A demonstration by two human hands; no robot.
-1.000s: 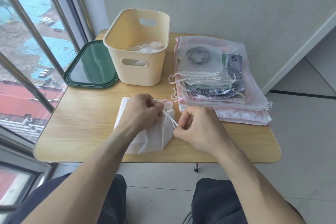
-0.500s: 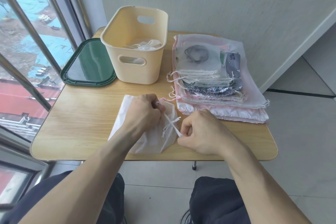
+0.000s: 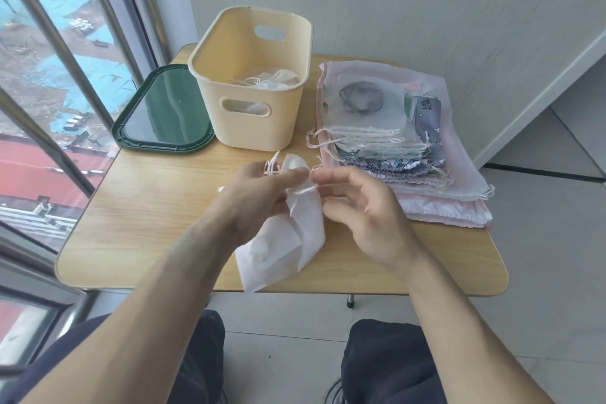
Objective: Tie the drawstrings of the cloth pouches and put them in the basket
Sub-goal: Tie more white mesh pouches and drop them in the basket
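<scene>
While the left hand (image 3: 262, 197) pinches the pouch (image 3: 295, 229) neck above the tabletop's front edge, the right hand (image 3: 357, 207), fingers loosely curled, pinches a drawstring (image 3: 306, 188), apparently to knot it.

A: What colour is the basket (image 3: 259, 92)?
B: Pale cream yellow. The lid (image 3: 164, 111) left of the basket is dark green.
A: And the pouch (image 3: 295, 233) in front of the basket?
B: Plain white, with a white drawstring (image 3: 306, 188).
A: The stack (image 3: 393, 147) right of the basket?
B: Mostly sheer white and pale pink, plus grey-purple printed pouches; one reads "little unicorn" in white.
A: The table (image 3: 137, 207)?
B: Light wood grain.
</scene>
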